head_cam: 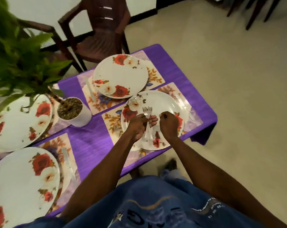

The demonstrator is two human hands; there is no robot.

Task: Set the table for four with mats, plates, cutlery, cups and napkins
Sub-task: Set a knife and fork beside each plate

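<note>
My left hand (138, 125) grips a bunch of clear forks (147, 111), tines pointing away, above a rose-patterned plate (162, 101). This plate rests on a floral mat (194, 120) at the table's right end. My right hand (169, 125) hovers beside the forks over the same plate, fingers curled, with nothing visible in it. Behind it a second plate (120, 74) lies on its mat (156, 76), with a knife (90, 89) to its left. Two more plates (19, 124) (22, 183) lie on mats at the left, the near one with a knife (68, 162) beside it.
A purple cloth (93, 142) covers the table. A white pot (74, 115) with a leafy plant stands mid-table, its leaves spreading over the upper left. A dark chair (98, 35) stands behind the table. Tiled floor lies to the right.
</note>
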